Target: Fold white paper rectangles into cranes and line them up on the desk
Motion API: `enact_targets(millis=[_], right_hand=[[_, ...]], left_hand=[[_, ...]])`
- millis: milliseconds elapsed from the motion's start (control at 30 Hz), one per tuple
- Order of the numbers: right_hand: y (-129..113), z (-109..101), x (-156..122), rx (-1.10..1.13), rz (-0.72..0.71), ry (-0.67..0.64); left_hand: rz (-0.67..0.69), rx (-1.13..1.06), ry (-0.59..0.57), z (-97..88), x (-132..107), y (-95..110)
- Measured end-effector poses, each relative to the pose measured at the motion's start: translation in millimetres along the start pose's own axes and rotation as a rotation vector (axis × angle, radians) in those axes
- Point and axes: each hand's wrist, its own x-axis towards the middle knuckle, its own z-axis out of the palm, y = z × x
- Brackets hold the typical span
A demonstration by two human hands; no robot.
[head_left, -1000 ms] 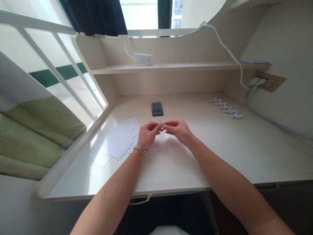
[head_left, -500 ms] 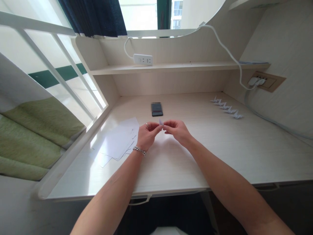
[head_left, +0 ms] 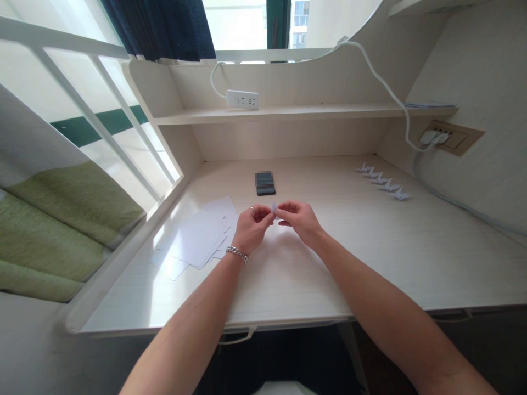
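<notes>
Pale wood desk (head_left: 329, 263) carrying all items. White paper sheets (head_left: 197, 238) lying fanned at desk left. Left hand (head_left: 249, 230) and right hand (head_left: 300, 219) meeting above desk centre, both pinching folded paper piece (head_left: 274, 207) at fingertips. Row of folded paper figures (head_left: 382, 181) sitting far right. Dark phone (head_left: 265, 183) lying behind hands.

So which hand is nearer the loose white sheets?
Left. The left hand sits just beside the white sheets; the right hand is farther right, past it. Both pinch a small folded paper.
</notes>
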Motion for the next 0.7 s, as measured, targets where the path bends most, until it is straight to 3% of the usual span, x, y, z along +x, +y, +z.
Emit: enact_targets(millis=[700], right_hand=[[0.0, -0.2, 2.9, 0.145, 0.011, 0.097]], left_hand=[[0.080, -0.039, -0.091, 1.9, -2.2, -1.3]])
